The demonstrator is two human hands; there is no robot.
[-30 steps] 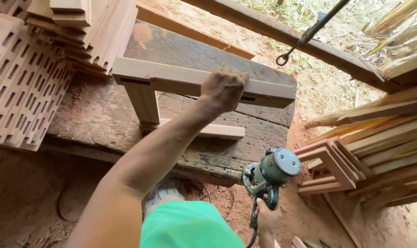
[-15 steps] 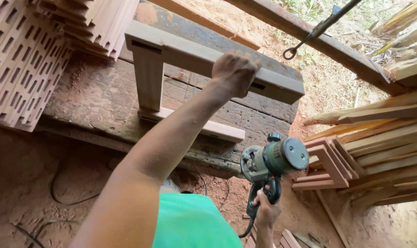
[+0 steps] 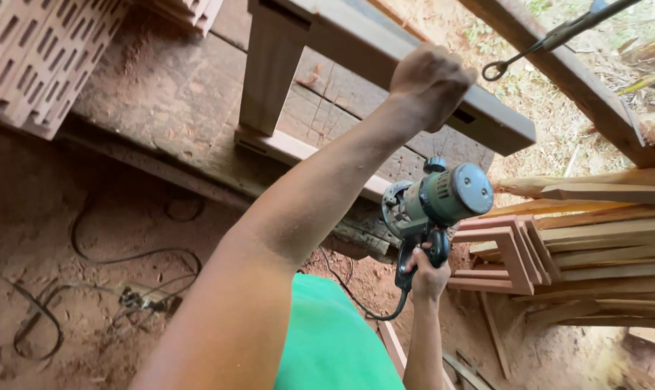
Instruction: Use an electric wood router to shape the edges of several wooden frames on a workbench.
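left hand (image 3: 430, 81) fisted on the wooden frame rail (image 3: 385, 54) over the workbench (image 3: 161, 108). right hand (image 3: 428, 274) grips the green router (image 3: 443, 198) by its handle, 1-handed. risk: router slips or its cord (image 3: 356, 296) snags; frame could tip.

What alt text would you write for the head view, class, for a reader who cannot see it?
A person's left hand grips a long wooden rail of a frame on a workbench, while the right hand holds a green power router by its handle. Stacked timber lies to the right.
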